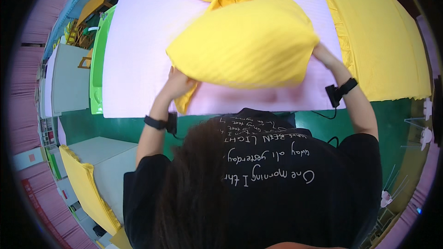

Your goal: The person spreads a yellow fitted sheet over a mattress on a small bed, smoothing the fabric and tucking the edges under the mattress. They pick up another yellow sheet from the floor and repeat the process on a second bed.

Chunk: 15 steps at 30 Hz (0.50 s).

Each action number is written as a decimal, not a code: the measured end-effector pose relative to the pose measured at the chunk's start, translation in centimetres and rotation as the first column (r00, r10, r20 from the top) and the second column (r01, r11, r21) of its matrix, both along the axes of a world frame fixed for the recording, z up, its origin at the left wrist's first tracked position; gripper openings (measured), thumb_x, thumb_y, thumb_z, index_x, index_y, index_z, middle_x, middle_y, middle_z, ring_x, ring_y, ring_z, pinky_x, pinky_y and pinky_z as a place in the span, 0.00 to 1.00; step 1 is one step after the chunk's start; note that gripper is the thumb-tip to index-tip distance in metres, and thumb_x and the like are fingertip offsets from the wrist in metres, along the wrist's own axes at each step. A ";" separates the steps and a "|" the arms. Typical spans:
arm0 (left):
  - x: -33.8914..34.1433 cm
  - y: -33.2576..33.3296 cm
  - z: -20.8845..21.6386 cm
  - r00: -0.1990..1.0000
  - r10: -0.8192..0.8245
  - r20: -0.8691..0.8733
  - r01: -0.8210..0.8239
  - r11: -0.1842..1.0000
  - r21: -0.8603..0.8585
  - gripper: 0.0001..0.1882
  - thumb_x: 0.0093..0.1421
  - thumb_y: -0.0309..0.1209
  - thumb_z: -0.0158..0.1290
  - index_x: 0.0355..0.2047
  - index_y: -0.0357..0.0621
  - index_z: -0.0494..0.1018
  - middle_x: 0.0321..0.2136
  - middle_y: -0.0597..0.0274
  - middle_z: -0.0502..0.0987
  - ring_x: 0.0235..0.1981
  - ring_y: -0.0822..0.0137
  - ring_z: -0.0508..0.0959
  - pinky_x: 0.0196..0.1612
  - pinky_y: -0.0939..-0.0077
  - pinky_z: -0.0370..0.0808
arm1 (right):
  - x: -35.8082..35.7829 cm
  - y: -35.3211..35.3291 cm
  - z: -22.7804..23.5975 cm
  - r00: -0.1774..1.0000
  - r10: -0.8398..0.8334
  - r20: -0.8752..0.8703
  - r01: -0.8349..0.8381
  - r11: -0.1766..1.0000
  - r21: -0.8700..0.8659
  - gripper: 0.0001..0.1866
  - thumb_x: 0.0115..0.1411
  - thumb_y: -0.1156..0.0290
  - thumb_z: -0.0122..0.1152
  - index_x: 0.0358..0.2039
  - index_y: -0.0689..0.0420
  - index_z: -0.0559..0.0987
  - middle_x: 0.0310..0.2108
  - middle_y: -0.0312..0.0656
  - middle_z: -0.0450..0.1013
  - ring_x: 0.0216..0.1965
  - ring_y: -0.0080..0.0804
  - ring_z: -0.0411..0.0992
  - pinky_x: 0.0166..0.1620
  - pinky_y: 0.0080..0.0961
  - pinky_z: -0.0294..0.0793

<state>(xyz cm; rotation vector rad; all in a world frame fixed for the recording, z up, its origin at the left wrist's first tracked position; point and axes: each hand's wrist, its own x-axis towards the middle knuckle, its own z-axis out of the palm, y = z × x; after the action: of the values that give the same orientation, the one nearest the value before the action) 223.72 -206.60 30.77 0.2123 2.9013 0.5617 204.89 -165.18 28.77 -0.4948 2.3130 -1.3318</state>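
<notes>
While gripped at its near-left corner by the left hand and far-right edge by the right hand, both closed on fabric, spans crosswise between them: yellow pillow over the pink bed.

Black short-sleeved T-shirt with white handwritten-style lettering, lower centre of frame | long dark hair falling over its left part | black wristband with small black box at centre left | matching black band and box at centre right, thin black cable trailing
</notes>
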 end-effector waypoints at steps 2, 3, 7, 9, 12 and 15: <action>2.1 -0.4 -3.2 0.998 0.066 -0.021 -0.067 0.998 -0.005 0.24 0.47 0.34 0.56 0.48 0.51 0.70 0.52 0.53 0.66 0.56 0.50 0.60 0.59 0.58 0.53 | 1.4 -1.0 -2.6 0.996 0.051 -0.073 -0.053 0.998 -0.030 0.37 0.57 0.66 0.55 0.62 0.56 0.49 0.60 0.43 0.55 0.60 0.34 0.54 0.60 0.29 0.54; 2.5 -0.1 -3.8 0.993 0.119 -0.021 -0.116 0.988 0.101 0.25 0.47 0.34 0.57 0.48 0.51 0.70 0.53 0.53 0.66 0.56 0.49 0.60 0.59 0.58 0.52 | 1.8 -1.3 -3.9 0.976 0.061 0.209 0.006 0.952 -0.305 0.36 0.57 0.65 0.55 0.62 0.56 0.50 0.60 0.44 0.55 0.61 0.33 0.53 0.59 0.28 0.55; 2.3 0.7 -3.9 0.985 0.171 0.009 -0.168 0.976 -0.137 0.27 0.46 0.34 0.58 0.49 0.49 0.68 0.53 0.53 0.65 0.55 0.50 0.62 0.56 0.60 0.58 | 2.9 -5.2 -4.7 0.788 0.196 0.584 0.220 0.796 -0.563 0.34 0.57 0.64 0.55 0.61 0.56 0.53 0.59 0.45 0.57 0.60 0.33 0.54 0.58 0.28 0.58; 0.9 0.2 -4.8 0.920 0.379 -0.097 -0.300 0.842 0.448 0.24 0.48 0.35 0.57 0.46 0.45 0.70 0.47 0.53 0.71 0.49 0.52 0.69 0.50 0.63 0.65 | 3.0 -7.3 -3.4 0.827 0.235 0.511 0.088 0.843 -0.530 0.34 0.57 0.64 0.55 0.61 0.56 0.54 0.58 0.45 0.57 0.59 0.33 0.55 0.57 0.27 0.59; -0.6 -1.5 -6.9 0.867 0.435 -0.244 -0.151 0.695 0.703 0.17 0.48 0.34 0.55 0.39 0.41 0.74 0.40 0.51 0.75 0.43 0.56 0.74 0.44 0.65 0.70 | 1.5 -10.1 -0.8 0.912 0.325 0.251 -0.234 0.914 -0.333 0.33 0.56 0.64 0.55 0.60 0.56 0.55 0.57 0.45 0.58 0.58 0.34 0.57 0.56 0.27 0.61; -5.0 -6.7 -4.1 0.927 0.304 -0.221 -0.124 0.801 0.586 0.16 0.49 0.33 0.53 0.38 0.40 0.74 0.38 0.49 0.75 0.41 0.55 0.75 0.43 0.64 0.70 | -3.2 -10.8 2.1 0.894 0.365 -0.260 -0.355 0.931 0.085 0.32 0.56 0.64 0.55 0.59 0.57 0.57 0.57 0.46 0.59 0.57 0.34 0.59 0.54 0.27 0.62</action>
<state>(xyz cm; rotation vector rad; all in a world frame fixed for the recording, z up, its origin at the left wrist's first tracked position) 218.74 -213.34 26.71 0.0361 2.9734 1.5638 201.72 -175.99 30.91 -1.0977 2.2974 -1.0949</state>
